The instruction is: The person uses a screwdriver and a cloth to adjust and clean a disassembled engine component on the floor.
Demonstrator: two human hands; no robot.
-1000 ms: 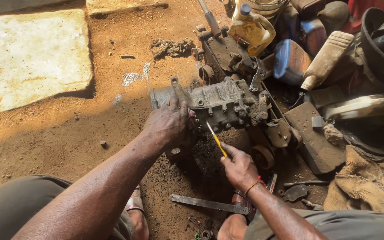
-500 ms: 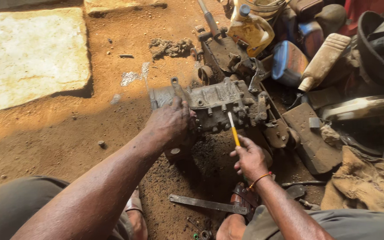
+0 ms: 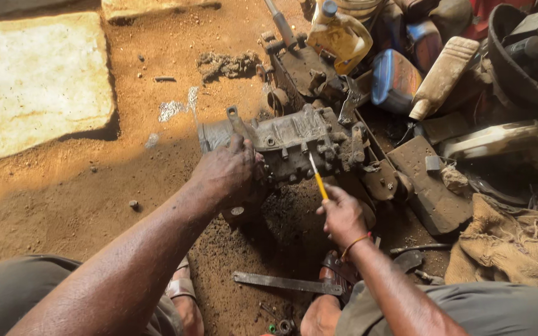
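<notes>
One grimy grey metal casting (image 3: 294, 140) on dirt floor (image 3: 94, 186), caked in grease; left hand (image 3: 225, 171) fingers clamped on its left end; right hand (image 3: 342, 214) fingers gripping one yellow-handled screwdriver (image 3: 317, 178), tip against casting; one flat bar (image 3: 287, 284) near feet

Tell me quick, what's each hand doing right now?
Left hand: closed over the grimy metal casting, steadying it.
Right hand: shut on a yellow-handled tool, tip at the casting.

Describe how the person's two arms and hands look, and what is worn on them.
Both arms are bare, with no sleeves and no gloves. The left hand is smeared with dark grease and grime. The right hand is dirty too, and a thin orange-red band circles its wrist. No watch or ring can be seen.
</notes>
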